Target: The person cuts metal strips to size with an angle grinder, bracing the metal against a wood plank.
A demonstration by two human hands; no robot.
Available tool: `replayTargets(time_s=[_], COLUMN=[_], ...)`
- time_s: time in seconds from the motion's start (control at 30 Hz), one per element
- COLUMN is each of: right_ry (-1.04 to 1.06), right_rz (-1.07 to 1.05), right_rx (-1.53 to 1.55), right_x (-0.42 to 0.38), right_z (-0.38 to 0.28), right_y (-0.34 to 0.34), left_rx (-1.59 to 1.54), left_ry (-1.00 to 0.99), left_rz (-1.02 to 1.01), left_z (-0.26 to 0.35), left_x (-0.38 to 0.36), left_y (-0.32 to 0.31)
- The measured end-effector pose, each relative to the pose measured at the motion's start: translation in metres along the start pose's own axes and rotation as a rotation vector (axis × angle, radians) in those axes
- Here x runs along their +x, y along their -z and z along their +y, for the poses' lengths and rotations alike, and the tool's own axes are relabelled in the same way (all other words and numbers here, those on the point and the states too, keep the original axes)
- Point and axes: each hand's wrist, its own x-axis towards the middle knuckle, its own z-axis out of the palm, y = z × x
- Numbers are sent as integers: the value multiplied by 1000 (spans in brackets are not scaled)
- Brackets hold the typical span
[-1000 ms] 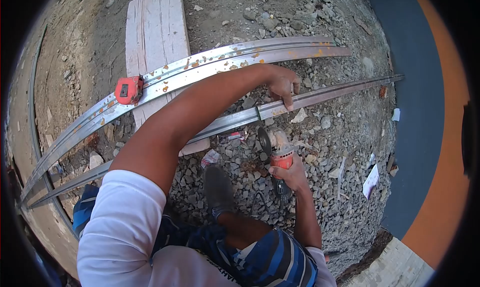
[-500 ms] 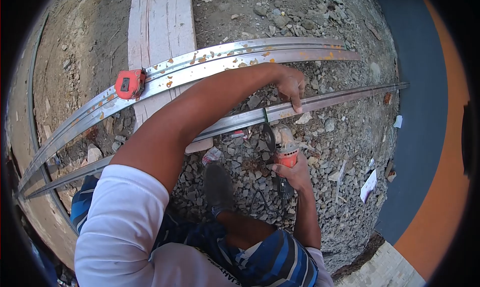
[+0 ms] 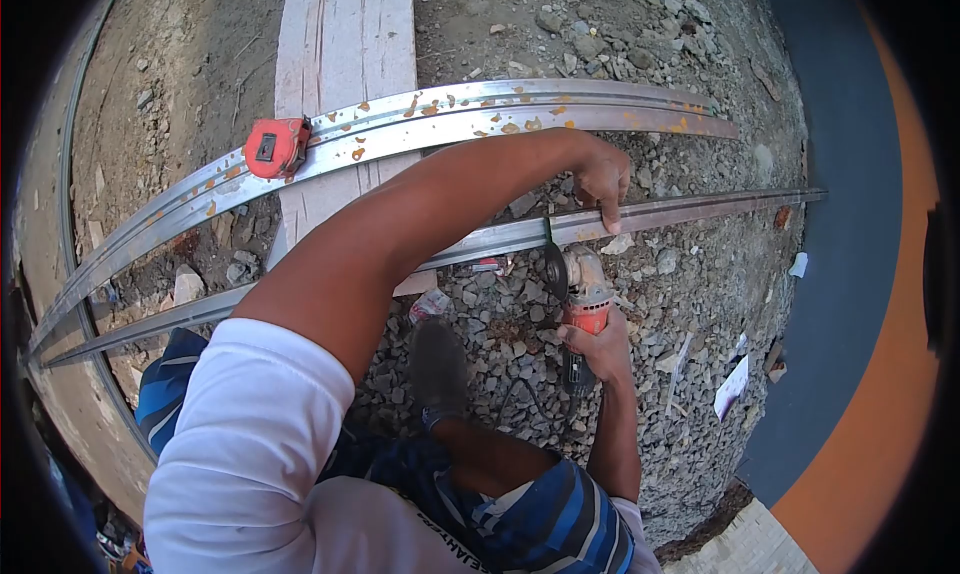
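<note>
My left hand [image 3: 604, 186] reaches across to the narrower metal channel [image 3: 500, 240], fingers curled, one fingertip pressed on its surface. In my right hand [image 3: 600, 346] is a red and black angle grinder [image 3: 587, 299], held by its body just below the channel. The grinder's dark disc [image 3: 556, 270] stands upright at the channel's near edge, by a dark line across the metal. Whether it spins cannot be told. Farther off lies a wider, rust-spotted metal channel [image 3: 440, 124], with a red tape measure [image 3: 277, 148] at its left part.
A pale wooden plank [image 3: 345, 44] runs under the channels. Gravel and stones [image 3: 500, 319] cover the ground around my shoe [image 3: 437, 369]. A cord trails below the grinder. White scraps [image 3: 732, 386] lie at right, beside a grey and orange surface [image 3: 840, 274].
The whole view has shifted slightly, with things appearing farther right. The grinder's disc sits a little closer to the channel. Both hands keep their holds.
</note>
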Motion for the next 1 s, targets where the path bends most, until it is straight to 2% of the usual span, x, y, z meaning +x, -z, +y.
replayTargets(time_s=[1.0], right_ry=[27], right_rz=[-10], right_rx=[8], right_x=[4], right_z=[1], right_y=[-1], left_rx=[49], left_ry=[9], left_rz=[-9], left_z=[-5], left_x=[5], left_y=[1])
